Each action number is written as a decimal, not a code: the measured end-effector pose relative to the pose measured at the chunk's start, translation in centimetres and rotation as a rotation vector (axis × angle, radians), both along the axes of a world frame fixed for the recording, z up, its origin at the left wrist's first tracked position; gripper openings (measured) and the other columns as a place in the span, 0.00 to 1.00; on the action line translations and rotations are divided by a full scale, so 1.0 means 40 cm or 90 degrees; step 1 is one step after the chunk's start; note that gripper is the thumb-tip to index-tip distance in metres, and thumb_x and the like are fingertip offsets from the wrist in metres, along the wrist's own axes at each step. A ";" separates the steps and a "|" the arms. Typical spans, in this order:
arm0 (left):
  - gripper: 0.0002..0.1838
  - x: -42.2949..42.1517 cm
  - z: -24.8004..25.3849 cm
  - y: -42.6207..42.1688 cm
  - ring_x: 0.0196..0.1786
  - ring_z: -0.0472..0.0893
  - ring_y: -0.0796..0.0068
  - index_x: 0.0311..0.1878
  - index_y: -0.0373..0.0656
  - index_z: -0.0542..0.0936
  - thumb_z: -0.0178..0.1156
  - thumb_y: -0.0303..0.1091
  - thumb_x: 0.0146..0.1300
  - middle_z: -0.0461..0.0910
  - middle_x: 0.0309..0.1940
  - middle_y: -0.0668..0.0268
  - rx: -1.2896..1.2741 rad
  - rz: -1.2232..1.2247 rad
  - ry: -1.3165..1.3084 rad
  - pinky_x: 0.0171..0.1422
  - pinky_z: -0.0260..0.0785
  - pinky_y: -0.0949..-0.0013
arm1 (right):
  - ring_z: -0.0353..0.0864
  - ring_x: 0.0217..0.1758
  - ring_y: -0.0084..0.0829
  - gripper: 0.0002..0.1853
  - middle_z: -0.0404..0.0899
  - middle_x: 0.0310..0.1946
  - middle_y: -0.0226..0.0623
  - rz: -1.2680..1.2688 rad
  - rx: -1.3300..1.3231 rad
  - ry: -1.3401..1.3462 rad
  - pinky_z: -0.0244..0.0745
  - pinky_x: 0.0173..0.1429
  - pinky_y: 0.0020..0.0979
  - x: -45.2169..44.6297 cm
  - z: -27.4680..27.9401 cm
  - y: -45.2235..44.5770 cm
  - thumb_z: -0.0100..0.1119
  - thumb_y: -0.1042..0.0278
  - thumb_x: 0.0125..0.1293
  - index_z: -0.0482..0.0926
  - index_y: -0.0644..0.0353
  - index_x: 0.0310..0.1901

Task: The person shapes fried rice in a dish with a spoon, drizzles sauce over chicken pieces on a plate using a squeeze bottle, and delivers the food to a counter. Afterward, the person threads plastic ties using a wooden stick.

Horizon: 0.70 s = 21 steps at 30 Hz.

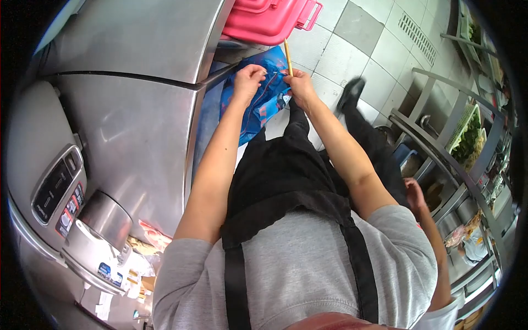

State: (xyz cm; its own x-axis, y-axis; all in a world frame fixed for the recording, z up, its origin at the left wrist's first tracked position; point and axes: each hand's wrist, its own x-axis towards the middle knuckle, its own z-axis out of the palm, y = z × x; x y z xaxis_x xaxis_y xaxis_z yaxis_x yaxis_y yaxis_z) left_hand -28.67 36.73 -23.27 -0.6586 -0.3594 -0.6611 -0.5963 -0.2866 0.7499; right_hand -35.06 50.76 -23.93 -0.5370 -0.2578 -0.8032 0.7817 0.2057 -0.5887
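My left hand [250,82] is closed in a pinch over a crumpled blue plastic bag with red print [247,115]. Something small and pale may be between its fingertips, too small to name. My right hand [301,87] is closed around a slim yellow stick-like tool [287,55], its far end pointing away from me towards a pink lidded plastic bin [261,25]. The fingers of that hand are close to the bag's right edge; whether they also touch it I cannot tell. The bag sits low in front of my legs, beside the steel cabinet.
A steel cabinet [137,121] stands along my left. White floor tiles [341,60] and a drain grate [417,38] lie ahead. To my right, another person's leg [363,121] and hand [413,192] are close, beside a metal rack [434,137] holding a basket of greens [467,137].
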 end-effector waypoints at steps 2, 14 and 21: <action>0.07 -0.010 0.004 0.016 0.33 0.77 0.79 0.35 0.40 0.77 0.58 0.31 0.54 0.77 0.29 0.69 -0.138 -0.154 0.086 0.36 0.68 0.76 | 0.64 0.18 0.19 0.11 0.69 0.19 0.26 0.011 -0.002 0.020 0.59 0.18 0.22 0.001 0.016 -0.004 0.52 0.79 0.50 0.76 0.61 0.37; 0.04 -0.001 -0.008 0.022 0.30 0.73 0.85 0.33 0.45 0.76 0.58 0.30 0.53 0.75 0.26 0.75 -0.081 -0.077 0.044 0.33 0.66 0.79 | 0.64 0.17 0.18 0.06 0.68 0.19 0.24 0.014 -0.028 0.008 0.57 0.18 0.20 0.003 0.035 -0.017 0.55 0.75 0.52 0.76 0.58 0.33; 0.17 0.009 0.031 0.042 0.33 0.75 0.79 0.42 0.39 0.73 0.64 0.34 0.49 0.76 0.35 0.69 -0.256 -0.126 0.162 0.39 0.68 0.74 | 0.69 0.20 0.17 0.04 0.74 0.22 0.26 -0.064 -0.163 -0.065 0.59 0.19 0.18 0.008 0.033 0.000 0.56 0.72 0.55 0.75 0.57 0.33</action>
State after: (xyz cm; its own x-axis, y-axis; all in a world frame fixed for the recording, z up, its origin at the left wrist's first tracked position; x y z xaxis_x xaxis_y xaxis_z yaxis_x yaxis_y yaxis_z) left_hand -28.32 38.43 -22.03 -0.8620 -0.4047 -0.3053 -0.3935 0.1543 0.9063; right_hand -34.73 50.75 -22.62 -0.4895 -0.4092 -0.7700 0.8487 -0.0208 -0.5285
